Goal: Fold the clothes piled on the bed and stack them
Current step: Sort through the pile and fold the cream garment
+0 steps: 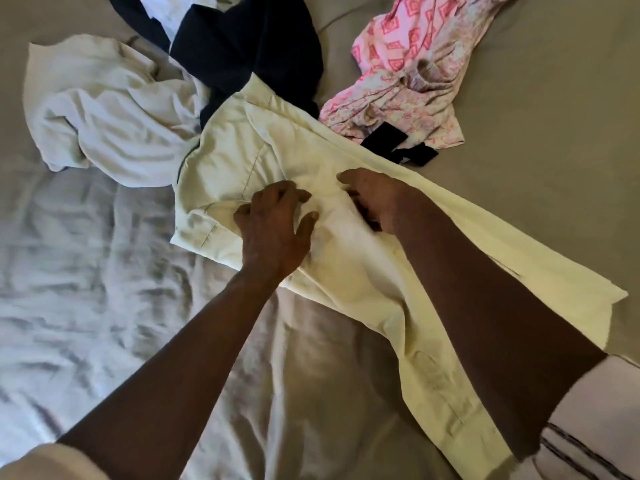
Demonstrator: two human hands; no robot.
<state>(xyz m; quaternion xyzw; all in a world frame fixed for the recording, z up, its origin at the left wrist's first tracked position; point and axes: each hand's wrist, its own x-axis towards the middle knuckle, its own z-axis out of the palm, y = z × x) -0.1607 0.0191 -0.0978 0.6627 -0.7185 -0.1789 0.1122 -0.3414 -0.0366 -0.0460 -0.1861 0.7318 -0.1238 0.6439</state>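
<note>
Bed (561,209) fills the view, with a taut grey-beige sheet on the right and a crumpled pale cover (79,289) bunched on the left. Biggest garment is the pale yellow shirt (346,271), laid out diagonally across the middle of the bed in front of the person. Its collar end points up toward the pile and its long hem end runs down to the lower right, under the right forearm. A white garment (104,112) lies crumpled at upper left, just beside the shirt's shoulder. A dark navy garment (249,53) sits at top centre, with the shirt's collar end overlapping its near edge. A pink patterned garment (412,71) lies rumpled at upper right, touching the shirt's far edge. A small black piece (398,143) lies at the near edge of the pink garment, beside the shirt (strap or sock, can't tell). Both hands are on the shirt's chest area, close together but apart. The left hand (273,233) is palm down, fingers bent and spread, tips dug into the cloth, thumb splayed out to the right. Whether it holds a pinch of fabric can't be told. The right hand (372,199) is slightly blurred, its fingers curled under into a raised fold of the shirt between the two hands, gripping it.
</note>
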